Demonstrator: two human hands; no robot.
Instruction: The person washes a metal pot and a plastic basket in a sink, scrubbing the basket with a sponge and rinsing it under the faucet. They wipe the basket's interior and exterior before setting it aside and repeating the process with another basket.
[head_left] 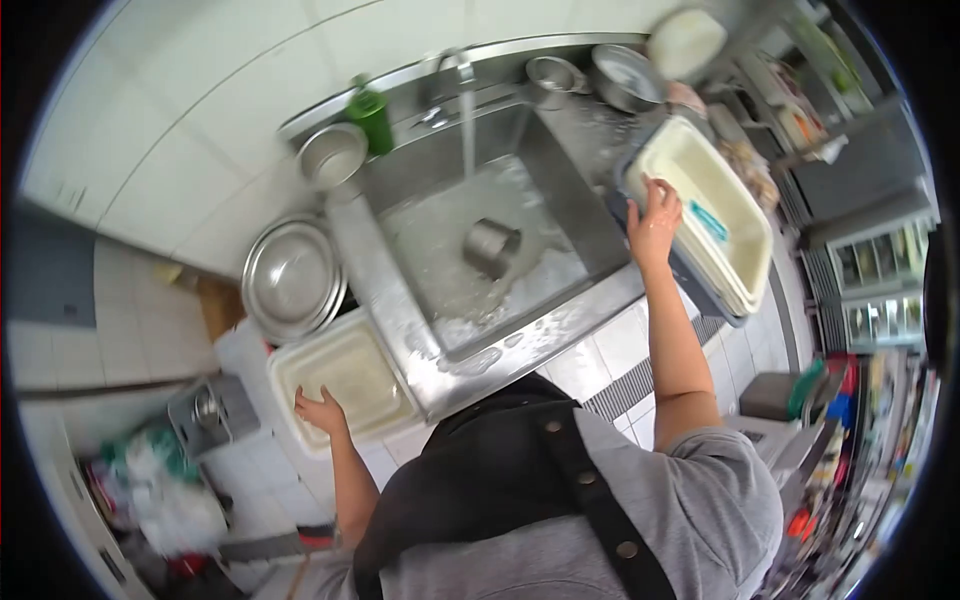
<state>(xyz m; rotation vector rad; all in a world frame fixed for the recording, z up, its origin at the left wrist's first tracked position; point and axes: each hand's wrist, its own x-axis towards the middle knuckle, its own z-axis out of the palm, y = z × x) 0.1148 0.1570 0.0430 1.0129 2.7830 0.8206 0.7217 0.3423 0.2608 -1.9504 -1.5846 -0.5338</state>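
At the right, my right hand (655, 222) is at the near left rim of a stack of cream rectangular tubs (748, 235), its fingers curled over the edge. A teal item (708, 221) lies inside the top tub. On the left, my left hand (320, 410) is over a shallow cream tray (362, 372), fingers apart and nothing held. Between them is a steel sink (590, 225) with sudsy water, where a metal pot (491, 248) lies tilted. Water runs from the faucet (455, 62) into it.
A green bottle (369, 116) and a round metal bowl (333, 156) stand behind the sink's left corner. Metal trays (292, 276) are stacked at the left. Two metal pans, one of them a larger pan (627, 78), sit at the back right. Filled plastic bags (165, 490) are at lower left.
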